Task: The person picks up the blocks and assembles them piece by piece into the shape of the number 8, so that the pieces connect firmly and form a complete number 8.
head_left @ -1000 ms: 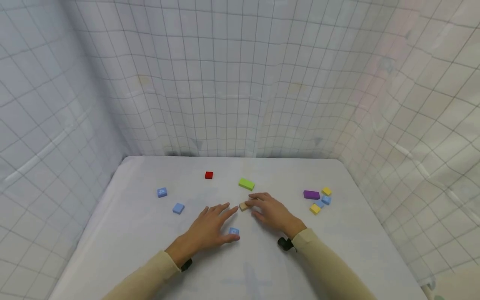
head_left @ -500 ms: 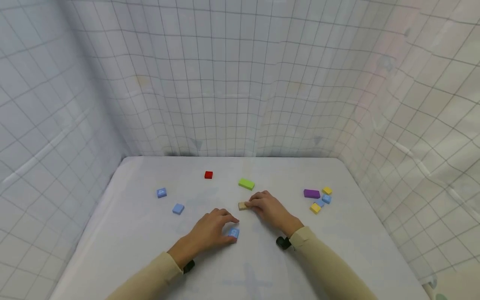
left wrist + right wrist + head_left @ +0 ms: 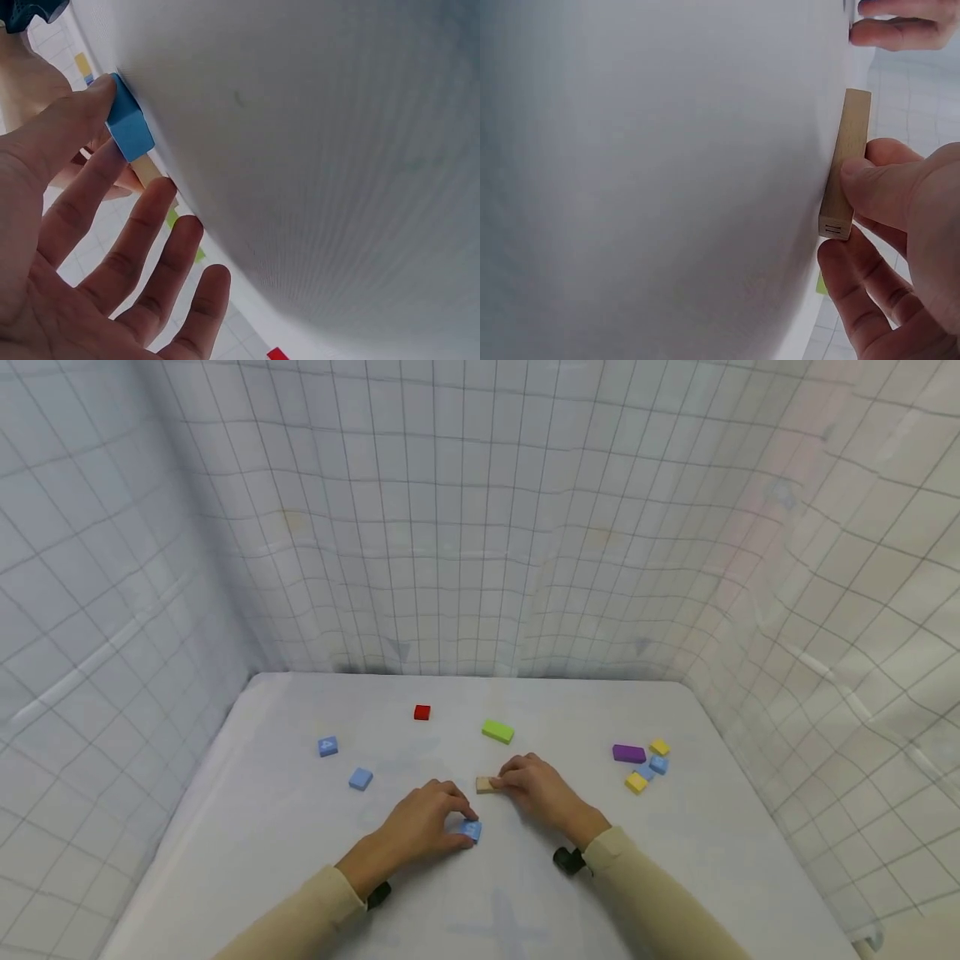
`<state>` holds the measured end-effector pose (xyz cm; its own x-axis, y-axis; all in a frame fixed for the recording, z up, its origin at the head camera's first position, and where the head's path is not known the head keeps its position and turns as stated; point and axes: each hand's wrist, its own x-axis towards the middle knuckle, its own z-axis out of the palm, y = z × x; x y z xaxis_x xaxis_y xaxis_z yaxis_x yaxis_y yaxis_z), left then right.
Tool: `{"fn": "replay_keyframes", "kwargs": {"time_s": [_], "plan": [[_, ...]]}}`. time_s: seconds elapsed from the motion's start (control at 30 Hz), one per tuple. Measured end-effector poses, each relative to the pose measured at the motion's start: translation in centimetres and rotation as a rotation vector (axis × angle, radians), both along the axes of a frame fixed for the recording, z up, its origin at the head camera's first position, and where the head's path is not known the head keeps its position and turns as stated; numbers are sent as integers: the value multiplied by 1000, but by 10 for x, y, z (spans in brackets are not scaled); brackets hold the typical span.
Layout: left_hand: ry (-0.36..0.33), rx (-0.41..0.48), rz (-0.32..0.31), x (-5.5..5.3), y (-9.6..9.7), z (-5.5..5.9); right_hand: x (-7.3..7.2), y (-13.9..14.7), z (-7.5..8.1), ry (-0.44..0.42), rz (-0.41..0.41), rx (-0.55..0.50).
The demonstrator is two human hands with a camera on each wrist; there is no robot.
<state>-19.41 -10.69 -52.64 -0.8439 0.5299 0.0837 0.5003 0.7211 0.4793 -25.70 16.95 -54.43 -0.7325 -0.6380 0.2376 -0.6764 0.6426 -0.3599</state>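
My left hand (image 3: 416, 827) pinches a small blue block (image 3: 472, 831) between thumb and index finger, low over the white table. In the left wrist view the thumb presses one edge of this blue block (image 3: 130, 124), while the other fingers fan out loosely. Just beyond and to the right, my right hand (image 3: 542, 792) grips a plain wooden block (image 3: 484, 785). The right wrist view shows the thumb laid along the side of the wooden block (image 3: 847, 154), whose near end bears dark marks. Part of its right half is hidden by fingers in the head view.
A lime green block (image 3: 498, 732) and a red block (image 3: 422, 712) lie farther back. Two blue blocks (image 3: 361, 779) sit at left. To the right, a purple block (image 3: 628, 753) lies beside several yellow and blue ones (image 3: 636, 783). Gridded white curtains (image 3: 465, 568) enclose the table.
My left fingers have come together from a spread pose onto the blue block. The right fingers have curled round the wooden block, which has turned to lie more nearly left to right.
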Motion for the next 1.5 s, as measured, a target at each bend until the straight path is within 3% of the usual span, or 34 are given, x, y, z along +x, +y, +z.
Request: {"fn": "replay_keyframes", "kwargs": {"time_s": [0.33, 0.93, 1.5], "plan": [[-11, -11, 71, -7, 5, 1, 4, -1, 0, 34, 9, -40], [-44, -20, 191, -29, 6, -2, 3, -1, 2, 40, 17, -25], [-48, 14, 233, -45, 7, 2, 3, -2, 2, 44, 18, -45]]}}
